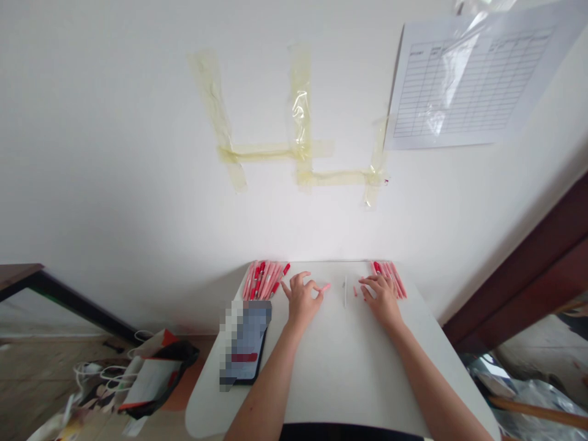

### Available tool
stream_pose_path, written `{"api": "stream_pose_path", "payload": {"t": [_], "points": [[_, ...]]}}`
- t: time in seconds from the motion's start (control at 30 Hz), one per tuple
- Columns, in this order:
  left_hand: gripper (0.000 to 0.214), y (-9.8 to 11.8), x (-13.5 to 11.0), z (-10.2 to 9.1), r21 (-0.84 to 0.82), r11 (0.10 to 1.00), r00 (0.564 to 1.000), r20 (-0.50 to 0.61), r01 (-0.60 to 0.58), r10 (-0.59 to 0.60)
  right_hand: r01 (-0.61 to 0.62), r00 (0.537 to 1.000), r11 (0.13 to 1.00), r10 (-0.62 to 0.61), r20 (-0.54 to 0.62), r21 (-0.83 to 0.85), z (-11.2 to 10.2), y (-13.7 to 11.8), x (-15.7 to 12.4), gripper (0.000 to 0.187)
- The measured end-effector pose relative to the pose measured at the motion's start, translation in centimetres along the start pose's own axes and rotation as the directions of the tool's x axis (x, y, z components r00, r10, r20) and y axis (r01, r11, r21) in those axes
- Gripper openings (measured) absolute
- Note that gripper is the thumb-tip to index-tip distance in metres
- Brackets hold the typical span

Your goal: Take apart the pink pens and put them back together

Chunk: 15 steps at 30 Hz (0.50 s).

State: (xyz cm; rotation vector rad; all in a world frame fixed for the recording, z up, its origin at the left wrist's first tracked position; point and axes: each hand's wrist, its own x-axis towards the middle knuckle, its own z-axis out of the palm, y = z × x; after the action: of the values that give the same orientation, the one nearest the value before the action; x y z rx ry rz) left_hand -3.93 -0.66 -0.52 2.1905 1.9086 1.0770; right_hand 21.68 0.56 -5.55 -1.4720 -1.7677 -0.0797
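My left hand [302, 298] rests on the white table [335, 367], fingers curled in a pinch on a small pink pen piece [324, 287]. To its left lies a pile of several pink and red pens [265, 279] against the wall. My right hand [379, 295] lies palm down with its fingers spread, touching a second row of pink pens [390, 277] at the back right. Between the two hands lie a thin white refill [345, 291] and a tiny pink piece [355, 291].
A phone or tablet [245, 349] lies on the table's left side. The white wall carries yellowed tape strips [301, 153] and a laminated table sheet [468, 79]. A bag with cables [142, 380] sits on the floor at left. Dark wooden furniture [528, 275] stands at right.
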Motion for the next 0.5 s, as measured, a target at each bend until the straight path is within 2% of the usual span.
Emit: {"api": "stream_pose_path", "payload": {"t": [0.2,0.5], "points": [[0.005,0.5,-0.6,0.9,0.053,0.998,0.992,0.125,0.022,-0.028,0.006,1.0,1.0,-0.006,-0.007,0.0,0.0,0.0,0.0,0.028],[0.01,0.6,-0.6,1.5,0.031,0.999,0.99,0.135,0.042,-0.045,-0.001,1.0,1.0,0.0,-0.011,-0.017,0.1,0.1,0.0,0.028]]}}
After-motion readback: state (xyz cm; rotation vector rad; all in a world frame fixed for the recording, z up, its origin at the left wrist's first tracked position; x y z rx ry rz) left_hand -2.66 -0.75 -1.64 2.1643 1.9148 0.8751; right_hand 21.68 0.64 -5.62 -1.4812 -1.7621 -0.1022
